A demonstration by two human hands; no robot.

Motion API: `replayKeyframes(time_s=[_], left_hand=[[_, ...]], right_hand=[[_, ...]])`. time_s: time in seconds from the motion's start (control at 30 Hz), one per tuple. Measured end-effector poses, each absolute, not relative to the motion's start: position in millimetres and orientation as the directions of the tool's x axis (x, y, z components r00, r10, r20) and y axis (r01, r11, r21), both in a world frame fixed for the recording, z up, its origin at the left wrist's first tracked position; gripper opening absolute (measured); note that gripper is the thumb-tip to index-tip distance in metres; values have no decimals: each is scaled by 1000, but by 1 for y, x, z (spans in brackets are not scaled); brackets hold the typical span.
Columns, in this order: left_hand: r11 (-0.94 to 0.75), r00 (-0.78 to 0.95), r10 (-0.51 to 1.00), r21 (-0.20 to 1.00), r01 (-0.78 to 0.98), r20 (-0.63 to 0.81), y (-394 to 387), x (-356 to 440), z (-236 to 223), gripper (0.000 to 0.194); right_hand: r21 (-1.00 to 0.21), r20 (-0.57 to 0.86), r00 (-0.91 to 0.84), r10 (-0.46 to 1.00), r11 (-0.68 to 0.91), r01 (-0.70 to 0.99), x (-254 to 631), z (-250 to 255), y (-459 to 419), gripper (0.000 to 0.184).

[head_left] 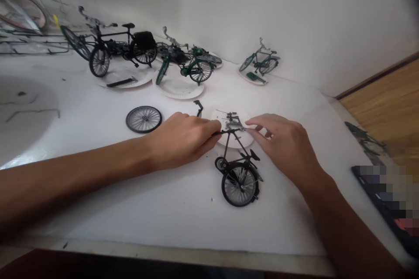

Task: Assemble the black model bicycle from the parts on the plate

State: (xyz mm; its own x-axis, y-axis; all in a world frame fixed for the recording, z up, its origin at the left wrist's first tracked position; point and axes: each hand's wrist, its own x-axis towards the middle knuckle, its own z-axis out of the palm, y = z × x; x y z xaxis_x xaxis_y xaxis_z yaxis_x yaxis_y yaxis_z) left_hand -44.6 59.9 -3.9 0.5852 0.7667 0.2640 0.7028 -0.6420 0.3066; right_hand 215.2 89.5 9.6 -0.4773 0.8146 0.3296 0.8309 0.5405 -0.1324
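My left hand [186, 139] is closed around the front end of a black model bicycle frame [245, 155]. The frame lies on its side with its rear wheel [240, 183] fitted and pointing towards me. My right hand [286, 144] has thumb and fingertips drawn together close to the frame's top end; whatever is between them is too small to make out. Behind the frame, a white paper plate [211, 113] bears small grey and black parts [233, 116]. A loose spoked wheel [144, 118] lies left of my left hand, and a thin black part [198, 107] shows behind it.
Along the back stand a black model bicycle [144, 41], a green one [199, 69] and a smaller green one [268, 63], on or by paper plates. Bent wires [32, 111] lie at left. A dark device with a blurred screen [386, 205] sits at right.
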Motion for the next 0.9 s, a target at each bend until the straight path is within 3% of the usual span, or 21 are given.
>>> replayKeyframes(time_s=[0.3, 0.5, 0.6, 0.7, 0.8, 0.9], left_hand=[[-655, 592, 755, 296, 695, 282, 59, -44, -4, 24], [-667, 598, 744, 287, 687, 297, 59, -44, -4, 26], [-678, 597, 733, 271, 684, 325, 59, -45, -5, 27], [-701, 609, 705, 230, 675, 364, 58, -46, -6, 27], [-708, 612, 693, 199, 677, 381, 57, -46, -6, 28], [-687, 588, 709, 193, 700, 389, 57, -46, -4, 30]], right_hand=[[19, 275, -576, 770, 594, 804, 213, 5, 93, 13], [-19, 254, -542, 801, 565, 825, 211, 7, 89, 16], [-192, 318, -522, 791, 593, 782, 208, 15, 85, 22], [-503, 395, -400, 827, 559, 660, 205, 23, 80, 20], [-781, 267, -309, 913, 393, 485, 203, 24, 80, 14], [-933, 67, -335, 940, 178, 313, 204, 17, 82, 16]])
